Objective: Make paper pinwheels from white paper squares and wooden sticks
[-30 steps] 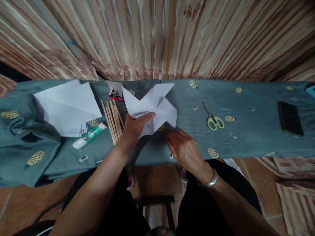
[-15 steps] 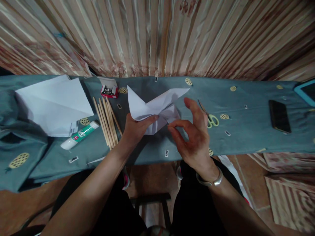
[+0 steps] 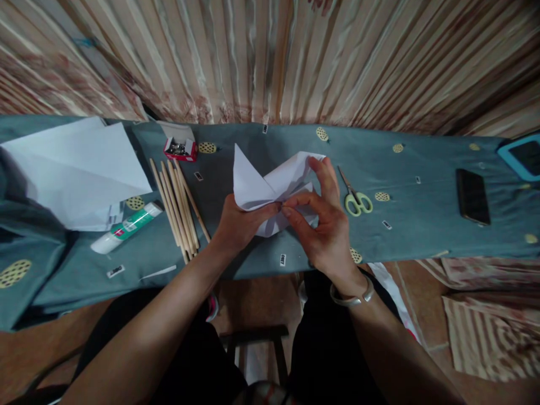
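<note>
A white paper pinwheel (image 3: 253, 183), its corners bent in toward the middle, is held above the cloth. My left hand (image 3: 240, 225) is closed on its lower left side, thumb laid along the centre. My right hand (image 3: 323, 225) pinches at that same centre, thumb and forefinger together on a thin pin that the fingertips now mostly hide. The other right fingers are raised against the paper's right flap. Both hands meet at the middle of the pinwheel.
Left on the blue-green cloth (image 3: 236, 267) lie white paper sheets (image 3: 80, 174), a glue stick (image 3: 126, 228), several wooden sticks (image 3: 179, 208) and a small red box (image 3: 180, 151) of metal pieces. Scissors (image 3: 356, 199), a phone (image 3: 472, 197) and a blue-framed device (image 3: 523, 160) lie right. A curtain (image 3: 270, 62) hangs behind.
My right hand has moved left and up to the pinwheel's centre, its pinch now meeting my left thumb. Its raised fingers now touch the right flap. The view has shifted slightly.
</note>
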### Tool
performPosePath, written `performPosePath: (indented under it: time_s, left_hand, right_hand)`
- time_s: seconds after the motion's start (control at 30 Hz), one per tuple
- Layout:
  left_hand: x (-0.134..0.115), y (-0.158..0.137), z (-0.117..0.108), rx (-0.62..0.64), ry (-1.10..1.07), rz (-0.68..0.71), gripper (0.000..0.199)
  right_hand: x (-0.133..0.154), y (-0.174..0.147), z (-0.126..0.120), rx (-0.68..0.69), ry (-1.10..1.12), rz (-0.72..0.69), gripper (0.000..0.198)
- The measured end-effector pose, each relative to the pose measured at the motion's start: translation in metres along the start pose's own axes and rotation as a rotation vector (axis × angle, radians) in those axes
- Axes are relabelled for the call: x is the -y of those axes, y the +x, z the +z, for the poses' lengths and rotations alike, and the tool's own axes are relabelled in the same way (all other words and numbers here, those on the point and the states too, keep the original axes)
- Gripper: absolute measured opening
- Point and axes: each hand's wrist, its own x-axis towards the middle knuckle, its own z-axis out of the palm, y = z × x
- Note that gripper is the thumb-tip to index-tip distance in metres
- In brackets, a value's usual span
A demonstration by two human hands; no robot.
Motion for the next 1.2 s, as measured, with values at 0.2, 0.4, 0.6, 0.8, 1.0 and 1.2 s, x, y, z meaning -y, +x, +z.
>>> performPosePath:
  time_s: [0.2, 0.4, 0.6, 0.8, 1.0, 1.2]
  left_hand:
    - [0.0011, -0.0005, -0.0027, 0.01, -0.006, -0.007, 0.029]
    - [-0.0021, -0.0015, -0.0031, 0.011, -0.001, -0.029, 0.029]
    - [-0.0003, -0.0008, -0.0026, 0.029, -0.021, -0.015, 0.028]
    - [-0.0017, -0.0019, -0.0021, 0.015, 0.027, -0.027, 0.024]
    - [-0.0021, -0.0016, -0.0028, 0.002, 0.049, 0.004, 0.022]
    - [-0.0028, -0.0012, -0.0032, 0.001, 0.046, 0.031, 0.023]
  right_hand:
    - [-0.002, -0.0004, 0.0013, 0.001, 0.0, 0.004, 0.006]
    - [-0.0021, -0.0002, 0.0015, 0.018, 0.049, 0.026, 0.008]
    - [-0.0047, 0.0002, 0.0012, 0.046, 0.041, 0.04, 0.006]
    - [-0.007, -0.0002, 0.0014, 0.043, 0.059, 0.052, 0.005]
    - [-0.0074, -0.0004, 0.0022, 0.041, 0.072, 0.051, 0.005]
    - [-0.0072, -0.0008, 0.0031, 0.038, 0.074, 0.05, 0.004]
